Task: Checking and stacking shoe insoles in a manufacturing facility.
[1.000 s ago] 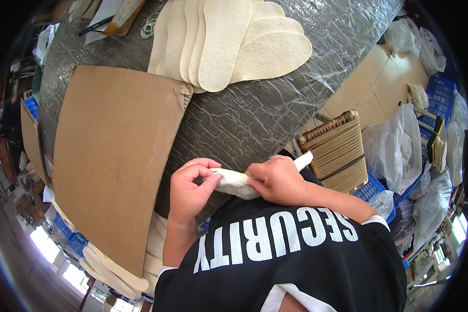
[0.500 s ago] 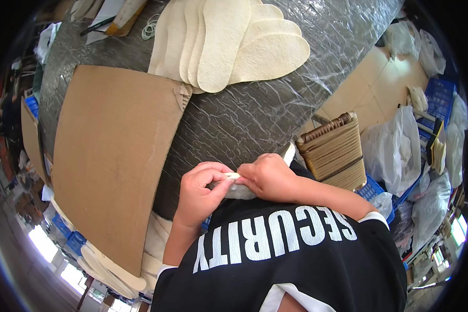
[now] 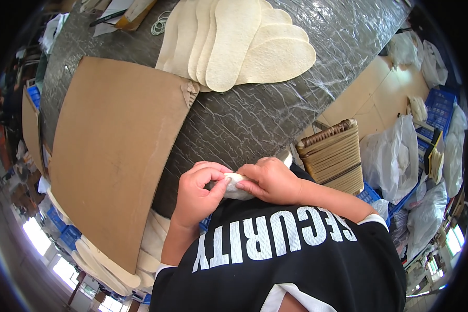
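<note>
Close in front of my chest, both hands pinch a cream, soft-looking insole (image 3: 235, 179) with a fuzzy greyish side below. My left hand (image 3: 196, 190) grips its edge between thumb and bent fingers. From the other side, my right hand (image 3: 273, 181) holds it with the thumb along the near face and the fingers curled over the top. A pale end shows beyond the right knuckles; the rest is hidden by my hands. Further off on the dark table (image 3: 275, 117), several cream insoles (image 3: 231, 47) lie fanned out in an overlapping pile.
A large brown cardboard sheet (image 3: 117, 151) covers the table's left part, with more insoles (image 3: 101, 265) beneath its near edge. Right of my hands stands a woven cord seat (image 3: 333, 156). Plastic bags (image 3: 392, 156) and blue crates (image 3: 441, 106) crowd the right. String (image 3: 160, 24) lies at the back.
My right thumb and fingers have shifted apart from the left fingertips, and more of the insole's rounded edge shows between my hands. The whole view has shifted slightly.
</note>
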Available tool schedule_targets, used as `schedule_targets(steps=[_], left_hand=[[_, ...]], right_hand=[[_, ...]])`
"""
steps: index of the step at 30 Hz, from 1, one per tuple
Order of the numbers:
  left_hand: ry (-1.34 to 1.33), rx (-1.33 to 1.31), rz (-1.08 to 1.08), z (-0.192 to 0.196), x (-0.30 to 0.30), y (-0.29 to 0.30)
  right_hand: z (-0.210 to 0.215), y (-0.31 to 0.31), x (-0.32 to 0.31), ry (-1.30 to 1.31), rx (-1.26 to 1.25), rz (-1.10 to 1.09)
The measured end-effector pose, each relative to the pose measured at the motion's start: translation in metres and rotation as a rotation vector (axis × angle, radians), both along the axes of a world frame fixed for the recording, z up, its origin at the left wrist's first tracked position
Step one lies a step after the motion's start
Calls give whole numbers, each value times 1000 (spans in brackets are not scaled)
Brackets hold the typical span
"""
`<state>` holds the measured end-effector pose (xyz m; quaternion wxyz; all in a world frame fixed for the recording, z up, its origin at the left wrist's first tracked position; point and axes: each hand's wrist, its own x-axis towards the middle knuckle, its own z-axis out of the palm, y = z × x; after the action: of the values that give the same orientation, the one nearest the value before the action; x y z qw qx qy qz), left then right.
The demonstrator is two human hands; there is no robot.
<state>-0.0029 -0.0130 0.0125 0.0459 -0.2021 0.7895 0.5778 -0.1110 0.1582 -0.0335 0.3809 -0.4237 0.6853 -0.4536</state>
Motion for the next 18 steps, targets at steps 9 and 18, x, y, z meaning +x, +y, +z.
schedule_targets(steps=[9,18], left_hand=[[12,10,-110,4,-2,-7],[22,56,91,-2,-1,7]], right_hand=[[-10,6,5,58,-29,-64],[-12,6,0,-52,-120,-40]])
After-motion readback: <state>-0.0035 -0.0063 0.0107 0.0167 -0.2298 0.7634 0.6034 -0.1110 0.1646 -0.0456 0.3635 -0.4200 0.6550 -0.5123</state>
